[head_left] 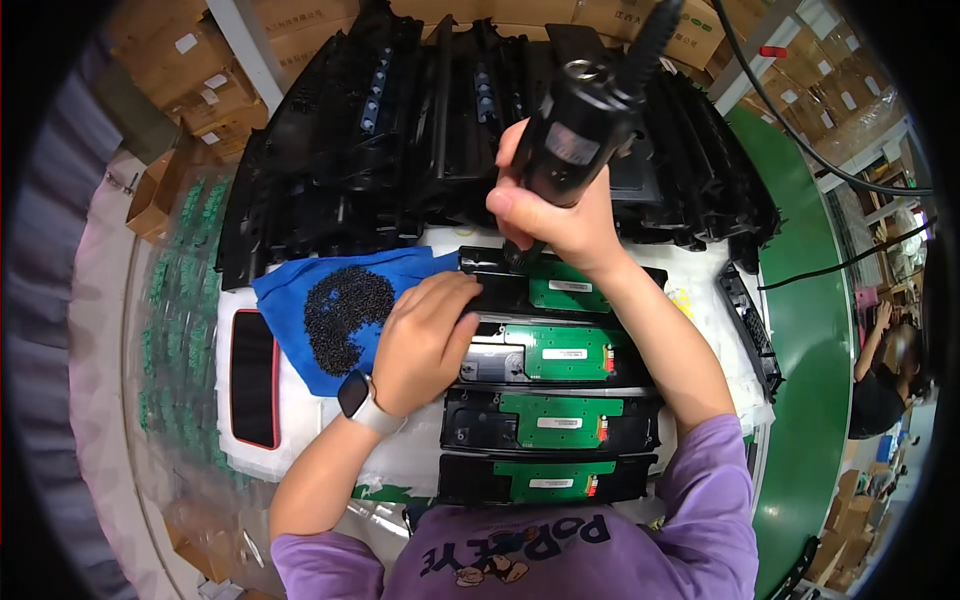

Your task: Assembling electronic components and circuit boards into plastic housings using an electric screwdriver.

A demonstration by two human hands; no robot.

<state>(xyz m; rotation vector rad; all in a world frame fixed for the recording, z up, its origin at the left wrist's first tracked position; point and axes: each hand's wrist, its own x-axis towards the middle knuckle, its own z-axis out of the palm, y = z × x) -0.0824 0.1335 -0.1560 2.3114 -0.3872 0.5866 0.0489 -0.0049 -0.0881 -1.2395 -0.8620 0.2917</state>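
Note:
My right hand (560,210) is wrapped round a black electric screwdriver (572,140), held tilted. Its lower end meets the farthest of several black plastic panels (490,290), left of a green circuit board (560,286) on that panel. At the same panel's left end, my left hand (425,325) has its fingers bent and close together, gripping the edge; the fingertips are partly hidden. Just left of that hand, a heap of small black screws (345,310) lies on a blue cloth (285,290). Nearer me, more panels with green boards (560,422) lie in a row.
Large black plastic housings (450,150) are piled across the far side. A red-edged phone (255,380) lies at the left, beside bagged green boards (180,290). A narrow black part (748,325) rests at the right. A cable (800,165) hangs there; another person (888,375) is farther right.

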